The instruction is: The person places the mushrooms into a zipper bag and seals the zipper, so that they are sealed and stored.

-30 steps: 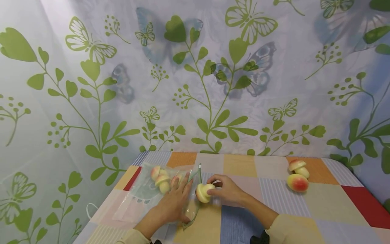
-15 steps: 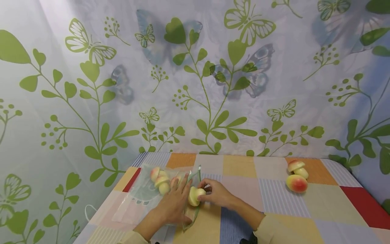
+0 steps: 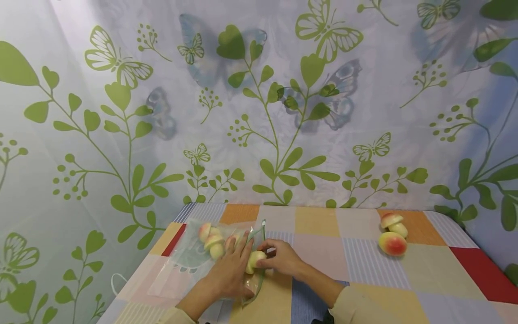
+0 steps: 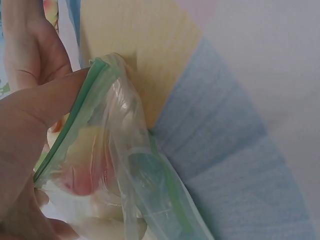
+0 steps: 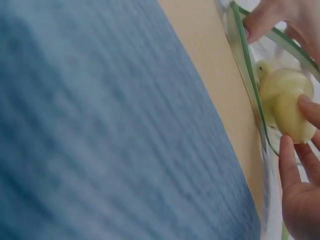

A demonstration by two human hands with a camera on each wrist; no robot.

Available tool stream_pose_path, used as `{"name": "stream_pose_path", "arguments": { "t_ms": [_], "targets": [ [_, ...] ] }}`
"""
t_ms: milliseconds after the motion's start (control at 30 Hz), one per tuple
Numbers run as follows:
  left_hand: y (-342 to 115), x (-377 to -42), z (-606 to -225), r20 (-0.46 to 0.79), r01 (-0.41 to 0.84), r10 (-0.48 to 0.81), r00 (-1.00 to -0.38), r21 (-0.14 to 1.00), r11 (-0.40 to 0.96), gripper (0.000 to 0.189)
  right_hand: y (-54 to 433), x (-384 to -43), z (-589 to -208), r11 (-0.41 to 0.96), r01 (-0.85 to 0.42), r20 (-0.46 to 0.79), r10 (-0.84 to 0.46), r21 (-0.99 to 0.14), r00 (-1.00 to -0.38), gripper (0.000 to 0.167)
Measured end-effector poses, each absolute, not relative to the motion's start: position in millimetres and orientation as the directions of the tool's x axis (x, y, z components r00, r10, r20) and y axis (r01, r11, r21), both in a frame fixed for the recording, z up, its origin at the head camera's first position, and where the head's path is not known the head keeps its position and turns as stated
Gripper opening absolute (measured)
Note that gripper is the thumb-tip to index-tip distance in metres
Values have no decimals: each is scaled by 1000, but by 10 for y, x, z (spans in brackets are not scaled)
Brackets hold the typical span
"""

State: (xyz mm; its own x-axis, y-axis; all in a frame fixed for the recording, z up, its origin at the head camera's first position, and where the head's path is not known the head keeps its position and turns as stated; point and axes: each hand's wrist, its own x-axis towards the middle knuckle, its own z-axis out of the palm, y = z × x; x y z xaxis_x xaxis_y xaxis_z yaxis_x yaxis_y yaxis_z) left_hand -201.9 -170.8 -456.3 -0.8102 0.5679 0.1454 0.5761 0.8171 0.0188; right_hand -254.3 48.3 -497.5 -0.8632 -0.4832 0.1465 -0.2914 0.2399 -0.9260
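A clear zip bag (image 3: 166, 283) with a green-edged mouth lies on the table, mouth to the right. Inside are several mushroom-shaped pieces (image 3: 214, 245) with pale stems and yellow-red caps, partly hidden by the left hand. My left hand (image 3: 226, 274) rests on the bag near its mouth, fingers extended, and its thumb touches the green edge in the left wrist view. At the parted mouth, my right hand (image 3: 281, 258) pinches a pale yellow toy mushroom (image 5: 295, 115) by its stem. Its cap is within the opening in the right wrist view.
On the right of the patchwork-covered table (image 3: 315, 243) lie another toy mushroom (image 3: 394, 223) and a yellow-red, egg-shaped fruit (image 3: 393, 244). A curtain (image 3: 259, 112) with green leaves and butterflies hangs behind. A white cord loop (image 3: 117, 283) shows at the left edge.
My right hand has moved left with the toy mushroom, from just outside the bag into its mouth. The left hand has stayed on the bag.
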Motion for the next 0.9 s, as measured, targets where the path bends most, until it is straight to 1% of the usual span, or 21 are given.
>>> {"name": "stream_pose_path", "arguments": {
  "t_ms": [133,300,567,767,900],
  "targets": [
    [-1704,-2012,-4556,138,576,568,-811,25,817,137,467,-2534,-4983,236,-250,112,-477,-939,-872,36],
    [-1695,-2005,-4547,118,572,566,-816,23,820,138,462,-2526,-4970,235,-230,87,-496,-944,-864,35],
    [-1684,-2008,-4530,137,563,559,-817,-18,827,140,382,-2548,-4988,164,-238,121,-522,-957,-845,37],
    [-1673,-2011,-4526,149,558,554,-819,-19,830,140,325,-2519,-4988,162,-217,107,-509,-963,-854,40],
    [-1669,-2008,-4521,146,554,548,-823,-6,833,139,278,-2519,-5006,165,-215,109,-490,-963,-865,38]
  ]
}}
